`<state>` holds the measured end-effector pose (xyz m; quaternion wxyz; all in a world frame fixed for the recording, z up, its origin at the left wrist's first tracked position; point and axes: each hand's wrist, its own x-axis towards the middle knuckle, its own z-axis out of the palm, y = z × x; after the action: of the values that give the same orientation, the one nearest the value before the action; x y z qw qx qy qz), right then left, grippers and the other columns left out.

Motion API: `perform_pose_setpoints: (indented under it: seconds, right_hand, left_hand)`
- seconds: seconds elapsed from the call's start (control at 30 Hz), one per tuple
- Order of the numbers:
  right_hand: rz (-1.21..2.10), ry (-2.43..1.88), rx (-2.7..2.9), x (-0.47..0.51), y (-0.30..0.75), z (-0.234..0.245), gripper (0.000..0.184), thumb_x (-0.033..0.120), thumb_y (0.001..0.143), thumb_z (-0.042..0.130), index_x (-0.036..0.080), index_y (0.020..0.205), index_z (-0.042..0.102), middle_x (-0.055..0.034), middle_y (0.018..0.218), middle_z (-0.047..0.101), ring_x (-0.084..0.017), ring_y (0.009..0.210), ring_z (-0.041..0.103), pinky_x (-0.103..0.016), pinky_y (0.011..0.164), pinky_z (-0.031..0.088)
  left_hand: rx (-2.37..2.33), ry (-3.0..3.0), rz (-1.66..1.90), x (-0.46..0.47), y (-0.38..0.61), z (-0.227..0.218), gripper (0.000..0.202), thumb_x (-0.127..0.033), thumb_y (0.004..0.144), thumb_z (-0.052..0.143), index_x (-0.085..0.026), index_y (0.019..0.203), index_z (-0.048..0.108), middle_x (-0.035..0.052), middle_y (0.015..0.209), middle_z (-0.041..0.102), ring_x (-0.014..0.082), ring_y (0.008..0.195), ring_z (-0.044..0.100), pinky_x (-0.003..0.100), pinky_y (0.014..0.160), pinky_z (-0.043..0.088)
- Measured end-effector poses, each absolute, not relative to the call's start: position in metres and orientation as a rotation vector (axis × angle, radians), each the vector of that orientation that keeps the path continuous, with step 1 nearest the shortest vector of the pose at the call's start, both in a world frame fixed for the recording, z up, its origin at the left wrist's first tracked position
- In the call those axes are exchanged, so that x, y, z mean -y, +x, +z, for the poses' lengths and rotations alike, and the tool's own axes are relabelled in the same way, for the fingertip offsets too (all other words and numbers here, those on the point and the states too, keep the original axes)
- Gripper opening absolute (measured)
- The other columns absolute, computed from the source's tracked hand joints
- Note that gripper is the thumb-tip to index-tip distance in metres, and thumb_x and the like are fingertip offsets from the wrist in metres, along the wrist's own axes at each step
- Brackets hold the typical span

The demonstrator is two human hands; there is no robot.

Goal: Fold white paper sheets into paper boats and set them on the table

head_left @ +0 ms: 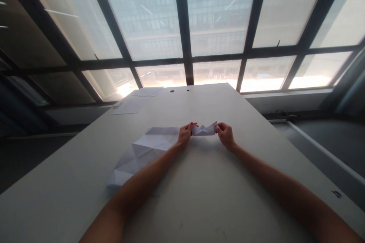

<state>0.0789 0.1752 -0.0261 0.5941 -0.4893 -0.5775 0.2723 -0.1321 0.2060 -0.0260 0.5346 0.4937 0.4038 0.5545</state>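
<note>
Between my two hands, just above the white table, is a small folded paper boat (203, 131) with a peak in its middle and a pointed end at the right. My left hand (186, 133) pinches its left end, and my right hand (225, 133) pinches the right end. Under and beside my left forearm lies a large creased sheet of white paper (151, 145), opened out with many fold lines; the forearm hides part of it.
The white table (228, 205) reaches away toward large dark-framed windows (185, 26). Flat white sheets (132, 104) lie at its far left. Two small dark spots mark the far end. A small dark mark (337, 194) is near the right edge. A pale pipe (327, 152) runs along the floor.
</note>
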Motion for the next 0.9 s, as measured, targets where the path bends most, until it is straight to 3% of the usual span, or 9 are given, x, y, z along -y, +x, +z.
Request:
perform_pose_setpoints:
  seconds: [0.13, 0.3, 0.53, 0.73, 0.9]
  right_hand:
    - [0.636, -1.124, 1.24, -0.178, 0.08, -0.025, 0.033, 0.05, 0.083, 0.057, 0.018, 0.076, 0.061, -0.0036, 0.066, 0.063, -0.016, 0.06, 0.055, -0.027, 0.054, 0.046]
    - [0.716, -1.078, 1.11, -0.181, 0.079, -0.027, 0.029, 0.048, 0.081, 0.058, 0.019, 0.082, 0.056, -0.0025, 0.067, 0.063, -0.017, 0.062, 0.062, -0.029, 0.053, 0.052]
    - [0.858, -1.044, 0.989, -0.18, 0.076, -0.027, 0.035, 0.052, 0.078, 0.064, 0.021, 0.087, 0.051, -0.0006, 0.069, 0.063, -0.017, 0.059, 0.065, -0.034, 0.056, 0.059]
    - [0.936, -0.943, 1.043, -0.176, 0.072, -0.024, 0.036, 0.049, 0.075, 0.067, 0.023, 0.088, 0.047, -0.0007, 0.076, 0.069, -0.019, 0.068, 0.07, -0.04, 0.071, 0.062]
    - [1.038, -0.954, 1.235, -0.168, 0.069, -0.022, 0.032, 0.042, 0.072, 0.069, 0.022, 0.081, 0.046, -0.0021, 0.073, 0.07, -0.021, 0.072, 0.072, -0.035, 0.066, 0.058]
  left_hand:
    - [-0.913, 1.018, 1.389, -0.21, -0.135, -0.028, 0.066, -0.064, 0.071, 0.075, -0.009, 0.107, 0.071, 0.0098, 0.088, 0.072, 0.0166, 0.072, 0.065, 0.031, 0.071, 0.053]
    - [-0.92, 0.943, 1.46, -0.212, -0.135, -0.027, 0.052, -0.061, 0.074, 0.074, -0.011, 0.086, 0.068, 0.0047, 0.078, 0.068, 0.0142, 0.068, 0.064, 0.032, 0.073, 0.055]
    - [-0.878, 0.826, 1.441, -0.209, -0.131, -0.02, 0.043, -0.054, 0.079, 0.073, -0.014, 0.09, 0.064, 0.0061, 0.086, 0.07, 0.0149, 0.075, 0.067, 0.032, 0.077, 0.056]
    - [-0.708, 0.945, 1.271, -0.203, -0.131, -0.02, 0.048, -0.038, 0.067, 0.088, -0.013, 0.102, 0.067, 0.0096, 0.102, 0.072, 0.0191, 0.091, 0.069, 0.039, 0.095, 0.052]
    - [-0.77, 0.9, 1.365, -0.206, -0.134, -0.022, 0.044, -0.034, 0.06, 0.091, -0.009, 0.091, 0.07, 0.0115, 0.097, 0.073, 0.0219, 0.092, 0.069, 0.041, 0.097, 0.051]
